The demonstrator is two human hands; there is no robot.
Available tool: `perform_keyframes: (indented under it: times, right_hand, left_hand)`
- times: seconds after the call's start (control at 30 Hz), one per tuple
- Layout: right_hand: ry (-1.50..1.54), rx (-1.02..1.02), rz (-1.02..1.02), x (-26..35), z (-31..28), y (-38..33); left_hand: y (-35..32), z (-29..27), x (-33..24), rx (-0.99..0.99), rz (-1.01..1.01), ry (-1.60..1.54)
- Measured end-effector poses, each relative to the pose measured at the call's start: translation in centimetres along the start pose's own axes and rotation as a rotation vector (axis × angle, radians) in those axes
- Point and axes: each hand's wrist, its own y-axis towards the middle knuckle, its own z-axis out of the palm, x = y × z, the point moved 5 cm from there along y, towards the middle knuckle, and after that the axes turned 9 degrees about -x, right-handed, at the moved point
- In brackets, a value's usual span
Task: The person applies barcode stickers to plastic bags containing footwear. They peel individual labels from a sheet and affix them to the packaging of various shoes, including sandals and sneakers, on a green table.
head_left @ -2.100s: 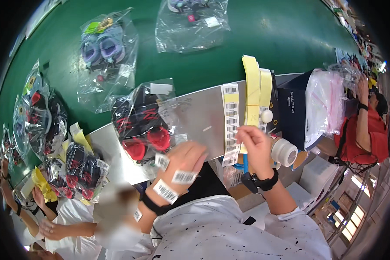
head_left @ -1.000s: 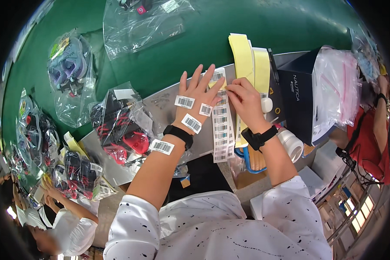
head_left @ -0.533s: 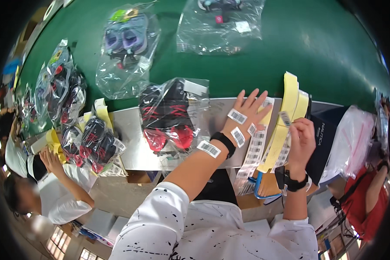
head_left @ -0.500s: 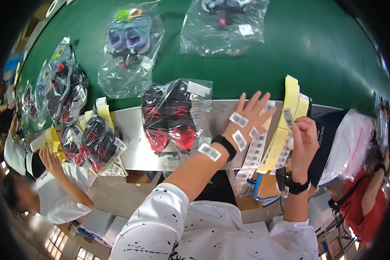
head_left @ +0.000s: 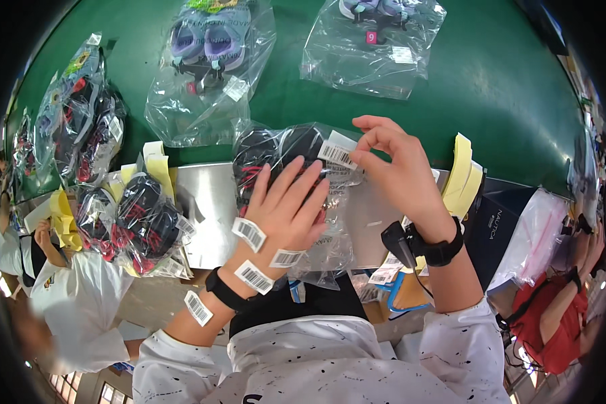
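Barcode label (head_left: pixel 337 153) at upper right of bagged black shoes (head_left: pixel 256 148). Right hand (head_left: pixel 394 161) narrow at its edge; can't tell if pinching. Left hand (head_left: pixel 283 209) spread over shoes. Probably label placement; next calls for smoothing down.

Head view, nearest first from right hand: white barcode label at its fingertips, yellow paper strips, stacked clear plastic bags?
1. White barcode label: left, at the tips of the right hand.
2. Yellow paper strips: right of the hand.
3. Stacked clear plastic bags: farther right.
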Motion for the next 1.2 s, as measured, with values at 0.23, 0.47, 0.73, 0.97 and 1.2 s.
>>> perform_keyframes:
  times: [0.23, 0.47, 0.73, 0.97, 1.2]
  right_hand:
    - [0.195, 0.049, 0.257, -2.2, 0.7, 0.7]
    - [0.205, 0.035, 0.328, -1.9, 0.7, 0.6]
    - [0.320, 0.075, 0.359, -1.4, -0.4, 0.6]
    - [0.289, 0.131, 0.313, -1.4, -0.3, 1.2]
    - [0.268, 0.159, 0.364, -1.7, 0.4, 1.4]
  left_hand:
    - [-1.3, 1.6, 0.9, 0.085, -0.053, -0.019]
    - [-1.5, 1.9, 1.2, 0.078, -0.051, -0.038]
    - [-1.4, 2.4, 1.2, 0.071, -0.066, -0.028]
    - [-1.4, 2.5, 1.2, 0.068, -0.080, -0.033]
    - [-1.4, 2.5, 1.3, 0.074, -0.088, -0.036]
